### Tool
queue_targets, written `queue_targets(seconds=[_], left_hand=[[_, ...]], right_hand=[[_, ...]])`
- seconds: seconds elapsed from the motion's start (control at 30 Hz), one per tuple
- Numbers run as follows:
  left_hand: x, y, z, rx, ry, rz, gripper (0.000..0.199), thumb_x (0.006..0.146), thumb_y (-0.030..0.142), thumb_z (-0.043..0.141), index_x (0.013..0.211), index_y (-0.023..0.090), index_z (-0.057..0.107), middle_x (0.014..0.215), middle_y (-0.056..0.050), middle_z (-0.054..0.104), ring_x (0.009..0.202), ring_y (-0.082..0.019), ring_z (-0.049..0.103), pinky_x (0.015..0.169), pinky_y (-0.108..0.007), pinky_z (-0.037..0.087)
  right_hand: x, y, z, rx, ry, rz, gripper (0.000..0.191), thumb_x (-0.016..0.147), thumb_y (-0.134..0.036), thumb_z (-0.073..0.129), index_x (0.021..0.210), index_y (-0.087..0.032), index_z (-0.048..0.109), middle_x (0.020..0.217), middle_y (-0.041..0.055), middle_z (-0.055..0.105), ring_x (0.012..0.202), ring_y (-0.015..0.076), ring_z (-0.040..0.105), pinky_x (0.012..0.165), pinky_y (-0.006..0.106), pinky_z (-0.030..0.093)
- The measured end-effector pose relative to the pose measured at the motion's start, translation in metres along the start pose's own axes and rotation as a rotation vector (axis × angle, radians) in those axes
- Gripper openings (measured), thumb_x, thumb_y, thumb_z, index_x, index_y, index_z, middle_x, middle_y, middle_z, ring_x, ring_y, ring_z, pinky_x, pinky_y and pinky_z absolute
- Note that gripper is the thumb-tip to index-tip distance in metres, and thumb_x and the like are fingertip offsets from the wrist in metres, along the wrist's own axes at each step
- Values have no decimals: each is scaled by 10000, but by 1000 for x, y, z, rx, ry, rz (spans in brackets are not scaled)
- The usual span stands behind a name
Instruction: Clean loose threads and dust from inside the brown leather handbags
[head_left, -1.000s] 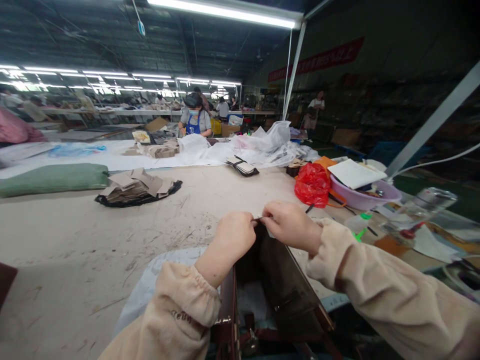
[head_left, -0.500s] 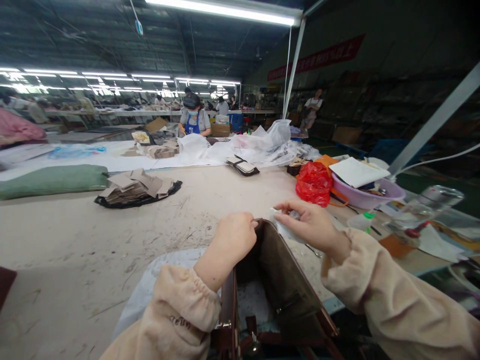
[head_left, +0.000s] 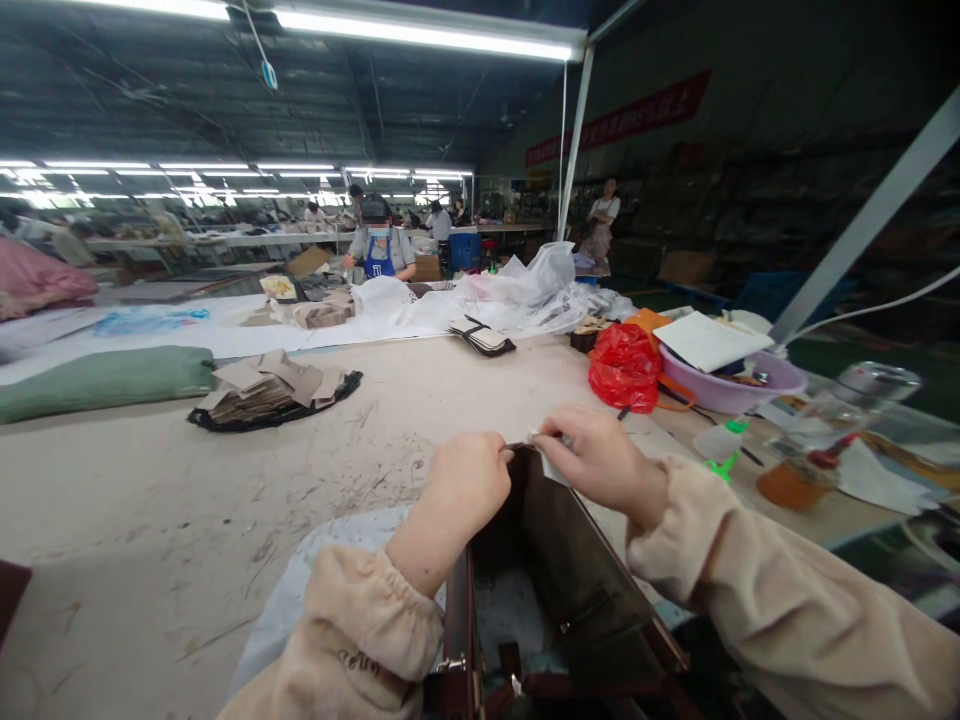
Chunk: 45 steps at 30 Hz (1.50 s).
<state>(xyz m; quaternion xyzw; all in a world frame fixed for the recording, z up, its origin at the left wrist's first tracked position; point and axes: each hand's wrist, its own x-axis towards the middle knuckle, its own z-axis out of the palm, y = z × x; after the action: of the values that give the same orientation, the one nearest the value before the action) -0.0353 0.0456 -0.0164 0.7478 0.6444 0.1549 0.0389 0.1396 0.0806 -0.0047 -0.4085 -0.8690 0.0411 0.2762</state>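
Observation:
A brown handbag (head_left: 600, 590) stands gaping at the table's near edge, its dark lining and metal fittings showing inside. My left hand (head_left: 469, 480) is closed around the far end of its rim. At the same end, my right hand (head_left: 596, 455) pinches a small white cloth or paper (head_left: 553, 468) against the rim, just right of my left hand. Some of the fingertips are hidden. Beneath the bag lies a whitish sheet (head_left: 322, 560).
Beige card pieces (head_left: 274, 380) lie on black material at left, near a green roll (head_left: 105, 380). At right are a red plastic bag (head_left: 624, 368), a lilac basin (head_left: 735, 390), a green-capped bottle (head_left: 720, 440) and a jar of amber liquid (head_left: 799, 480). A co-worker (head_left: 381, 245) is across the table.
My right hand has moved left and slightly down, bringing the white piece onto the bag's rim. My left hand keeps its hold. The camera view has shifted slightly.

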Motion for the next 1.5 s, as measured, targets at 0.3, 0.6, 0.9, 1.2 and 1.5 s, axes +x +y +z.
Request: queue_targets(seconds=[0.3, 0.6, 0.9, 1.2, 1.5], left_hand=[[2, 0, 0, 7, -39, -2, 334, 876, 323, 399, 823, 182, 698, 806, -105, 721, 771, -232, 666, 667, -311, 455], [2, 0, -3, -58, -32, -32, 322, 871, 285, 413, 849, 174, 715, 839, -130, 728, 796, -253, 668, 724, -354, 475], [-3, -45, -5, -1397, -368, -81, 683, 701, 275, 699, 1328, 154, 455, 1392, -154, 487, 1231, -260, 510, 1029, -400, 400], [-57, -54, 27, -1673, 136, -137, 603, 890, 519, 410, 1383, 175, 361, 1428, -142, 442, 1311, -254, 426, 1109, -451, 322], [-69, -39, 32, -1395, 64, -29, 613, 824, 311, 619, 1393, 253, 398, 1467, -51, 409, 1350, -234, 365, 1140, -372, 286]], right_hand=[[1, 10, -8, 288, 61, 50, 213, 857, -347, 564, 830, -165, 672, 761, 29, 650, 710, 146, 588, 660, 252, 437], [21, -18, 8, -278, -186, -121, 263, 894, -240, 460, 754, -142, 660, 812, 81, 615, 717, 159, 562, 623, 273, 360], [5, 8, 28, 426, 12, 331, 336, 883, -389, 460, 673, -160, 587, 604, -5, 530, 604, 130, 498, 565, 242, 356], [-4, 9, -2, 365, 204, 116, 290, 891, -415, 504, 775, -189, 643, 731, 28, 607, 698, 151, 549, 648, 258, 414], [20, -27, 5, -75, -85, -398, 251, 932, -317, 471, 966, -228, 704, 890, 43, 607, 750, 129, 552, 634, 248, 370]])
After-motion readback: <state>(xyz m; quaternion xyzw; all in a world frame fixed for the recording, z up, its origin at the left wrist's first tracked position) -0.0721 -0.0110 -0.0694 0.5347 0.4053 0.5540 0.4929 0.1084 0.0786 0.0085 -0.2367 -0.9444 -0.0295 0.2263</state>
